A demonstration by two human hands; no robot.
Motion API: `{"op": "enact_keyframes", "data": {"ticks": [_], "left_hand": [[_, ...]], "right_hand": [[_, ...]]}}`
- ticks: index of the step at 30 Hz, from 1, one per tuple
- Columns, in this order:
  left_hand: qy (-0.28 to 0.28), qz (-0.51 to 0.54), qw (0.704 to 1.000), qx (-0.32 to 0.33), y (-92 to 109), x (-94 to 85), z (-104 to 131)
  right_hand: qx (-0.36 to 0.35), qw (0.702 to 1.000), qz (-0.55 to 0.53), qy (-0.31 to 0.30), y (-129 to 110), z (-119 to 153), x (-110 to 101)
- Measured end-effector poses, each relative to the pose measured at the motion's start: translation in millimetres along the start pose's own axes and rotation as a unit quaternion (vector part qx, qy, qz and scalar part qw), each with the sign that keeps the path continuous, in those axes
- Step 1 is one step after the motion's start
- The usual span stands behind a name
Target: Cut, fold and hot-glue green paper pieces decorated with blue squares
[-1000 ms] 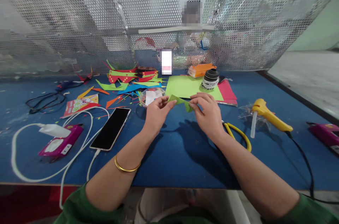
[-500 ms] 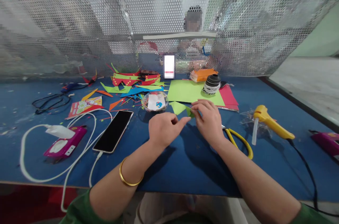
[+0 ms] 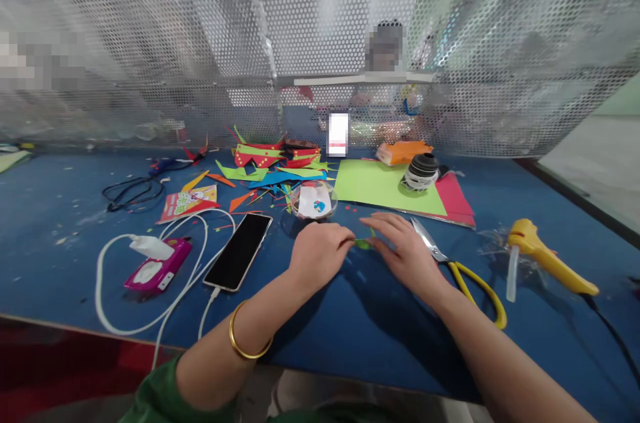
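A small piece of green paper [image 3: 363, 244] spans the gap between my two hands, low over the blue table. My left hand [image 3: 320, 251] is closed, with thumb and index finger pinching the paper's left end. At its right end, the thumb of my right hand [image 3: 404, 251] touches the paper, its other fingers stretched over it; the grip there is partly hidden. Scissors with yellow handles [image 3: 467, 279] lie just right of my right hand. Behind my hands are a round clear dish with a white card [image 3: 314, 200] and a light green sheet [image 3: 370, 186].
A black phone [image 3: 239, 251] and a purple power strip [image 3: 159, 266] with white cable lie left. Paper scraps and red masks [image 3: 257, 155] are behind. A black-and-white roll [image 3: 421, 173] stands on the sheets. A yellow glue gun [image 3: 545, 256] is right. A person sits beyond the perforated screen.
The view has shifted, so the table items appear further right. My left hand has closed on the green paper, which now looks narrow and edge-on between my hands.
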State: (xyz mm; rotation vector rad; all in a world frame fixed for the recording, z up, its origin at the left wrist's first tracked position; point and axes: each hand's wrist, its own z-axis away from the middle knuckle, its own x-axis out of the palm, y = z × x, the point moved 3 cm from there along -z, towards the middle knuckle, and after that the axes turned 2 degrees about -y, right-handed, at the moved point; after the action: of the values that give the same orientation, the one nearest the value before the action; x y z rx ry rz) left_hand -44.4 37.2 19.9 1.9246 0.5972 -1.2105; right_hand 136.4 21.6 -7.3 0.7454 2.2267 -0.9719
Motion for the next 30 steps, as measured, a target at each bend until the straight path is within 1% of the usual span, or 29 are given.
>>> {"op": "enact_keyframes", "data": {"ticks": [3,4,6,7,9,12,15,16,18,21,30], "left_hand": [[0.021,0.123,0.987,-0.102,-9.7,-7.2,15.2],[0.02,0.164,0.978,-0.13,-12.8,-9.7,19.7],[0.019,0.25,0.952,-0.176,-19.4,-13.9,27.0],[0.021,0.294,0.935,-0.195,-22.9,-15.4,29.7],[0.04,0.38,0.895,-0.229,-30.3,-17.2,33.7],[0.097,0.487,0.823,-0.276,-41.1,-17.8,37.7],[0.154,0.562,0.749,-0.317,-48.2,-17.2,40.6],[0.168,0.578,0.729,-0.327,-49.5,-16.9,41.4],[0.185,0.599,0.7,-0.342,-50.7,-16.3,42.7],[0.183,0.616,0.681,-0.351,-50.3,-14.4,43.6],[0.165,0.624,0.671,-0.365,-43.0,-13.3,44.4]], "right_hand": [[0.095,0.994,-0.032,0.034,7.5,2.9,-5.3],[0.132,0.99,-0.035,0.039,9.8,3.9,-6.2],[0.188,0.981,-0.028,0.029,12.1,5.0,-5.5],[0.202,0.979,-0.02,0.016,11.8,5.0,-4.3],[0.2,0.98,-0.002,-0.009,8.8,3.8,-1.4],[0.173,0.985,0.02,-0.018,3.3,1.5,1.0],[0.182,0.983,0.013,-0.012,2.3,1.1,2.7],[0.195,0.981,0.004,-0.012,2.9,1.5,3.7],[0.223,0.974,-0.017,-0.014,4.6,2.7,6.9],[0.247,0.968,-0.038,-0.022,6.2,4.4,12.4],[0.256,0.966,-0.031,-0.025,7.5,6.9,16.2]]}}
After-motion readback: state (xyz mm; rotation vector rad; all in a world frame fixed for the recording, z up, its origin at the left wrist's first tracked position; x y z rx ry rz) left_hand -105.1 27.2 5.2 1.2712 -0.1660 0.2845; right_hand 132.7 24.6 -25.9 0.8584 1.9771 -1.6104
